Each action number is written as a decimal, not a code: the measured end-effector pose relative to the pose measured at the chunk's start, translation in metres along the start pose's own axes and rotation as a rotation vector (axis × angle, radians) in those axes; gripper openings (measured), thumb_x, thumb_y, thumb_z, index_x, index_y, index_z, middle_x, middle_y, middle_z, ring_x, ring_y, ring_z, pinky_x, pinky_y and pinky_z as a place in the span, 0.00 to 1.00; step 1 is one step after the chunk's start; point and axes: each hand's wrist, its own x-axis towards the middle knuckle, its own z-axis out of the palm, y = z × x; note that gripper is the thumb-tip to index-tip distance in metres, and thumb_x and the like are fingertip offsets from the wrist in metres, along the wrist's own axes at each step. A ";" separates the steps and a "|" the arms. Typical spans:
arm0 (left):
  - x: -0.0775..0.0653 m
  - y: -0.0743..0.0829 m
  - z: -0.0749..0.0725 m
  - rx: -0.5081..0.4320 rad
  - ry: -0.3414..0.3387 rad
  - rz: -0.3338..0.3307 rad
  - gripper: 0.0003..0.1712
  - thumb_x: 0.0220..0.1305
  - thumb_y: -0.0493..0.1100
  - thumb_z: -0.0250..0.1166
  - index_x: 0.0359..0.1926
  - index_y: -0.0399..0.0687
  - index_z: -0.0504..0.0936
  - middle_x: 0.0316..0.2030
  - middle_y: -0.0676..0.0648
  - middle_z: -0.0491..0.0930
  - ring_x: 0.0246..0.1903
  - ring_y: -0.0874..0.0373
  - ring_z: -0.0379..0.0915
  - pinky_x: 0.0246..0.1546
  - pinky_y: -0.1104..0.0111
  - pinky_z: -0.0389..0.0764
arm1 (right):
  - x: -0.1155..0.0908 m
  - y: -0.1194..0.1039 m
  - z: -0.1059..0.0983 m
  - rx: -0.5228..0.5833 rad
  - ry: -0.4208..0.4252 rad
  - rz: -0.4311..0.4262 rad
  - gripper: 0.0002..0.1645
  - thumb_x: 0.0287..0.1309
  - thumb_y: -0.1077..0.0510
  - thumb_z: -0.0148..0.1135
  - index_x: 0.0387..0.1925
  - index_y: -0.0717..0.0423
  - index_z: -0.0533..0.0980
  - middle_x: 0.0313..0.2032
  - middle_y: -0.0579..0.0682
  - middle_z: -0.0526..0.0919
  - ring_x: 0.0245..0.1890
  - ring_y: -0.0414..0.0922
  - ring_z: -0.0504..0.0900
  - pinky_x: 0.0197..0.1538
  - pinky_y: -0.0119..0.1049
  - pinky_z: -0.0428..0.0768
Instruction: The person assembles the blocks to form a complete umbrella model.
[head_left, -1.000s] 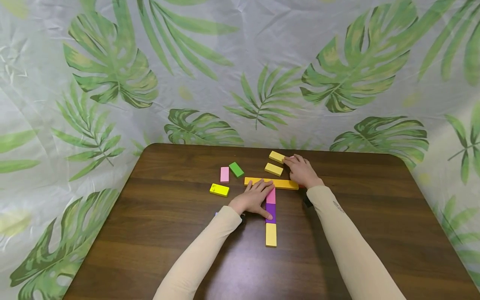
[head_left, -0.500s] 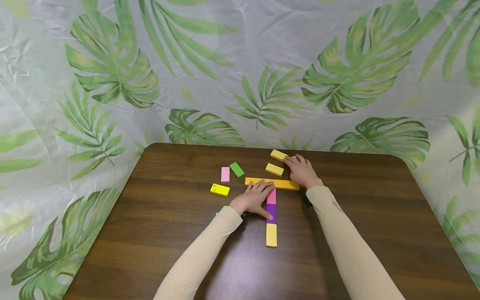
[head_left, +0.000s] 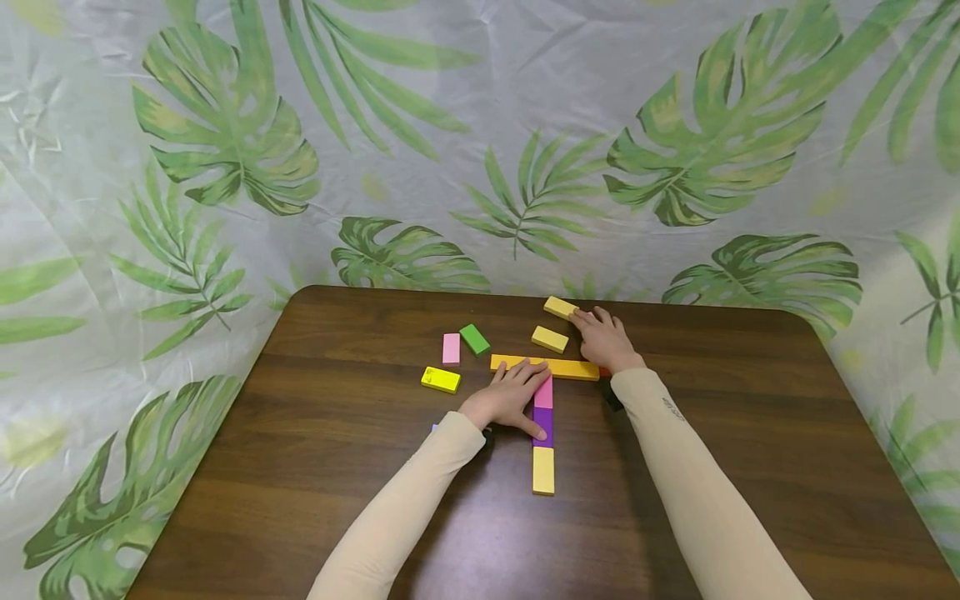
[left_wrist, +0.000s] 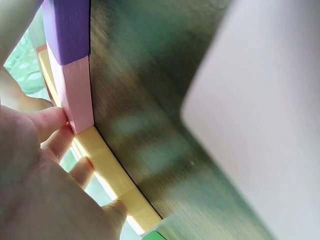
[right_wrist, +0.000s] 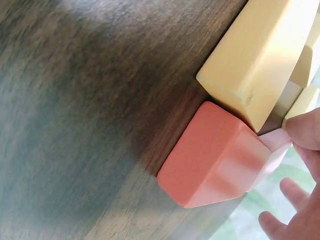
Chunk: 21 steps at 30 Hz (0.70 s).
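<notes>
My left hand [head_left: 508, 398] lies over wooden blocks, with fingertips on an orange-yellow row [head_left: 576, 369] and a pink block [left_wrist: 78, 92]. Its thumb touches a purple block [head_left: 543, 421]; a pale yellow block [head_left: 543, 471] ends that column. Together the row and column form a T shape. At the row's right end my right hand [head_left: 606, 342] reaches over a red block [right_wrist: 210, 155] and a partly hidden light pink block [right_wrist: 275, 145]. Its fingertips touch the farthest pale yellow block [head_left: 560, 307]. Another pale yellow block [head_left: 550, 339] lies left of that hand.
Left of the row lie a green block [head_left: 474, 340], a light pink block [head_left: 451, 349] and a bright yellow block [head_left: 441, 380]. A small bluish piece [head_left: 435, 427] is mostly hidden by the left sleeve. A leaf-patterned curtain [head_left: 525, 167] hangs behind the table [head_left: 315, 467].
The farthest pale yellow block has shifted slightly away and to the right, with the right fingertips against it. The left hand and the T-shaped blocks stay put.
</notes>
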 end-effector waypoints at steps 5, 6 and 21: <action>0.000 0.000 0.000 -0.002 0.003 0.000 0.62 0.49 0.67 0.69 0.76 0.50 0.47 0.75 0.51 0.42 0.73 0.52 0.30 0.69 0.51 0.34 | 0.000 0.000 -0.001 0.010 0.003 0.010 0.33 0.66 0.65 0.45 0.72 0.60 0.56 0.72 0.58 0.52 0.71 0.63 0.43 0.66 0.63 0.44; 0.000 0.000 0.001 0.000 0.006 0.001 0.62 0.49 0.67 0.69 0.76 0.50 0.47 0.74 0.51 0.42 0.73 0.52 0.31 0.69 0.51 0.34 | 0.000 0.000 -0.001 0.011 0.003 0.012 0.33 0.66 0.64 0.45 0.72 0.60 0.56 0.72 0.59 0.52 0.70 0.63 0.43 0.66 0.63 0.45; 0.001 -0.001 0.001 0.006 -0.006 -0.004 0.61 0.50 0.68 0.68 0.76 0.51 0.46 0.75 0.52 0.41 0.73 0.53 0.30 0.69 0.51 0.33 | 0.000 0.002 -0.002 0.028 0.012 0.014 0.31 0.68 0.61 0.45 0.71 0.61 0.57 0.72 0.60 0.52 0.70 0.64 0.45 0.65 0.65 0.47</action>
